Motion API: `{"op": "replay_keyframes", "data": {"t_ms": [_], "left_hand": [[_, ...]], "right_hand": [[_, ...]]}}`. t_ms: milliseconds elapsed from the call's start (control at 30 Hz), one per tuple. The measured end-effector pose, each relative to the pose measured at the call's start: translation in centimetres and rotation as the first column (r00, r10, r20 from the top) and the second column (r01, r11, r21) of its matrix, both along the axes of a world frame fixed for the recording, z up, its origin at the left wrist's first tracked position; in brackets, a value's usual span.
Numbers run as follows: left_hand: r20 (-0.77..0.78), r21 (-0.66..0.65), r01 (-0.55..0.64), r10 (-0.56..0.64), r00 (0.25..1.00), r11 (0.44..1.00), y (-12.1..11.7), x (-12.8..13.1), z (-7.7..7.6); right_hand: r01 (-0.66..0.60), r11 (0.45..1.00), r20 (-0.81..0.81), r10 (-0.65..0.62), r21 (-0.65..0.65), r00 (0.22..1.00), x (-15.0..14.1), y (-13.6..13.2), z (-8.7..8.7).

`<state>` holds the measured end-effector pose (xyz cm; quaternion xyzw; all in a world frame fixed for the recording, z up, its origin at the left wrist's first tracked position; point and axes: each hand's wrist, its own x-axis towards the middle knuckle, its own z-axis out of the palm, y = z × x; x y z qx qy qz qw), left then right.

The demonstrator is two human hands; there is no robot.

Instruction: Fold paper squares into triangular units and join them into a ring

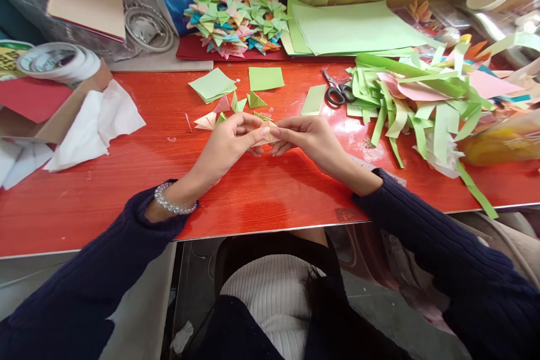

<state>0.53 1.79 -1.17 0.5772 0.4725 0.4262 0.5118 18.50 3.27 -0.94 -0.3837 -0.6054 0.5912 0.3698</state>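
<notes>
Between both hands, just above the red table [270,197], is a small peach-coloured folded paper [268,134]. My left hand [230,143] pinches its left side between thumb and fingers. On its right side, my right hand [307,138] grips it the same way. The fingertips hide part of the paper. Right behind the hands lie several small folded paper pieces: a pink one [222,104], a light green one [238,102], a darker green one [256,99] and a peach one [205,121]. Farther back are a stack of pale green squares [213,84] and a green square [266,78].
Black-handled scissors [336,93] lie beside a folded green strip [314,99]. A heap of green paper strips [422,95] covers the right side. Folded-paper rings [236,22] and green sheets [358,28] stand at the back. White tissue [97,124] and tape rolls [59,61] are left.
</notes>
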Motion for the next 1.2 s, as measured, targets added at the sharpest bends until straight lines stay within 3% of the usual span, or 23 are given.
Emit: {"op": "replay_keyframes", "data": {"t_ms": [100, 367, 533, 667, 833, 1033, 1200], "left_hand": [[-0.105, -0.025, 0.001, -0.004, 0.994, 1.0, 0.02, -0.16, 0.02], [-0.12, -0.047, 0.025, -0.03, 0.992, 0.999, 0.0, -0.19, 0.18], [-0.265, 0.041, 0.086, -0.072, 0.961, 0.995, 0.15, -0.54, 0.53], [-0.168, 0.011, 0.045, -0.042, 0.985, 0.999, 0.09, -0.49, 0.61], [-0.095, -0.169, 0.175, -0.193, 0.977, 0.97, -0.12, -0.24, 0.66], [-0.004, -0.142, 0.086, -0.087, 0.996, 0.986, -0.12, -0.08, 0.51], [-0.068, -0.152, 0.127, -0.139, 0.988, 0.98, -0.13, -0.06, 0.45]], "right_hand": [[0.003, 1.0, 0.005, -0.003, 0.006, 1.0, 0.01, 0.05, -0.04], [-0.029, 0.999, 0.03, 0.028, 0.03, 0.999, 0.13, -0.13, -0.51], [-0.049, 0.997, 0.047, 0.046, 0.062, 0.998, 0.18, -0.02, -0.76], [0.016, 0.999, 0.025, -0.017, 0.047, 1.0, 0.28, 0.09, -0.44], [-0.027, 0.986, 0.092, 0.012, 0.165, 0.996, 0.38, 0.1, -0.82], [0.004, 1.0, -0.019, -0.003, 0.021, 1.0, 0.13, 0.27, -0.64], [-0.011, 0.999, 0.04, 0.01, 0.034, 0.999, 0.11, 0.25, -0.17]]}}
